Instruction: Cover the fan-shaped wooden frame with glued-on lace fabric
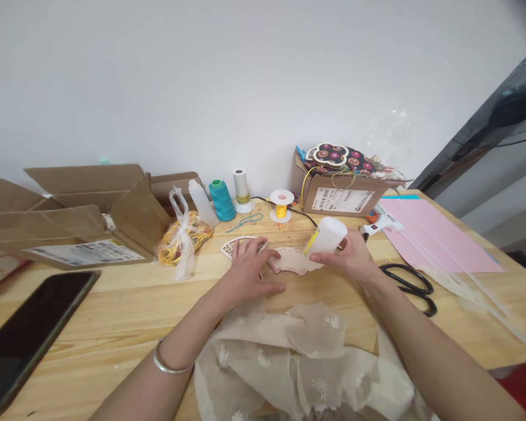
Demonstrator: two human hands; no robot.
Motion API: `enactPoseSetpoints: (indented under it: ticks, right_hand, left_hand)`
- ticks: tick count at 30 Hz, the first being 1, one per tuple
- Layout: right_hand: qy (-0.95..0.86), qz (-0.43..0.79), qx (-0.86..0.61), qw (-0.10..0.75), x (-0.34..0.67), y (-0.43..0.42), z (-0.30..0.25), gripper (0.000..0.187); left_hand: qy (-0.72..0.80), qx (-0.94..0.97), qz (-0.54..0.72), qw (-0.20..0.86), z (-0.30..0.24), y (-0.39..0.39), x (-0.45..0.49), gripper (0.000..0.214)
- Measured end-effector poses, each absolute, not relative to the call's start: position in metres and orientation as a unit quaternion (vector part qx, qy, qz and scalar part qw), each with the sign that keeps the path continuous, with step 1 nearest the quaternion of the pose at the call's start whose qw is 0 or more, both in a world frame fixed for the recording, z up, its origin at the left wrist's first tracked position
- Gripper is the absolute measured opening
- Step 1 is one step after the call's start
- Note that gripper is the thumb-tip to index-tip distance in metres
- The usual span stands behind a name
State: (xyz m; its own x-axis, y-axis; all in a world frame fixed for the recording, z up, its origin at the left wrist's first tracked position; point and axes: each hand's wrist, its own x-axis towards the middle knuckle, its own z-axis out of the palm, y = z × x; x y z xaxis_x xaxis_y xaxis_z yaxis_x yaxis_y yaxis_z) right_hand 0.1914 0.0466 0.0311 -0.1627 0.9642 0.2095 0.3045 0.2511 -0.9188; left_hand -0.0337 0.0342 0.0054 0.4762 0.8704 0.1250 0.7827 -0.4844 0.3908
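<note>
My right hand (353,257) grips a white squeeze bottle (328,235) with a yellow nozzle, tipped down toward a small fan-shaped beige piece (291,261) on the wooden table (114,316). My left hand (248,272) lies on the table with fingers curled, pressing the left edge of that piece. A cut-out wooden fan frame (230,247) lies just beyond the left hand. Cream embroidered fabric (302,362) is bunched at the near edge between my forearms.
Black scissors (409,285) and pink paper sheets (433,240) lie right. A glue gun (379,224), labelled cardboard box (342,199), thread spools (222,200), yellow cord spool (281,206) stand behind. Open cartons (79,222), a bagged yellow cord (182,237) and a phone (30,333) are left.
</note>
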Motion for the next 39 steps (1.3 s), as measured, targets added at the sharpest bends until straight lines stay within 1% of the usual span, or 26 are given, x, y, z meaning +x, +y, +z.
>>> enactPoseSetpoints:
  ticks: [7,11,13,15,17,19,20,21,23,25,26,27,28,30,35,39]
  right_hand:
    - [-0.621,0.421,-0.485,0.448,0.192,0.05,0.029,0.033]
    - [-0.623,0.487,-0.427,0.439,0.189,0.049,0.029,0.035]
    - [-0.607,0.498,-0.41,0.464,0.189,0.047,0.034,0.038]
    - [-0.612,0.445,-0.429,0.493,0.192,0.045,0.045,0.039]
    - [-0.662,0.321,-0.457,0.5,0.199,0.042,0.059,0.036]
    - [-0.747,0.167,-0.457,0.453,0.208,0.041,0.074,0.031]
    - [-0.786,0.095,-0.455,0.407,0.213,0.04,0.081,0.029]
    - [-0.819,0.028,-0.457,0.346,0.217,0.04,0.087,0.027]
    - [-0.855,-0.083,-0.475,0.19,0.224,0.04,0.096,0.025]
    - [-0.859,-0.163,-0.484,0.038,0.225,0.041,0.1,0.021]
    - [-0.859,-0.19,-0.476,-0.02,0.224,0.042,0.101,0.019]
    - [-0.859,-0.211,-0.463,-0.059,0.222,0.043,0.101,0.018]
    - [-0.86,-0.226,-0.449,-0.083,0.219,0.045,0.101,0.018]
    - [-0.864,-0.247,-0.428,-0.102,0.211,0.051,0.1,0.019]
    - [-0.838,-0.256,-0.461,-0.142,0.204,0.071,0.091,0.02]
    - [-0.845,-0.251,-0.452,-0.135,0.209,0.084,0.076,0.021]
  left_hand:
    - [0.487,0.847,0.16,0.141,0.005,0.034,-0.034,0.053]
    - [0.482,0.85,0.162,0.136,0.006,0.033,-0.034,0.053]
    - [0.482,0.851,0.164,0.132,0.006,0.033,-0.033,0.052]
    - [0.48,0.851,0.169,0.128,0.007,0.032,-0.033,0.05]
    - [0.477,0.851,0.178,0.126,0.008,0.031,-0.033,0.047]
    - [0.473,0.85,0.193,0.128,0.01,0.03,-0.033,0.041]
    - [0.472,0.848,0.204,0.129,0.011,0.03,-0.033,0.038]
    - [0.472,0.845,0.216,0.13,0.012,0.03,-0.033,0.033]
    - [0.48,0.83,0.25,0.135,0.015,0.031,-0.033,0.024]
    - [0.489,0.812,0.285,0.146,0.017,0.032,-0.034,0.018]
    - [0.49,0.804,0.3,0.154,0.018,0.033,-0.034,0.019]
    - [0.488,0.799,0.311,0.165,0.02,0.033,-0.035,0.022]
    - [0.483,0.797,0.317,0.176,0.021,0.034,-0.036,0.025]
    - [0.473,0.797,0.321,0.196,0.027,0.036,-0.038,0.029]
    - [0.461,0.812,0.285,0.214,0.058,0.029,-0.049,0.026]
    - [0.462,0.815,0.249,0.244,0.081,0.0,-0.061,0.022]
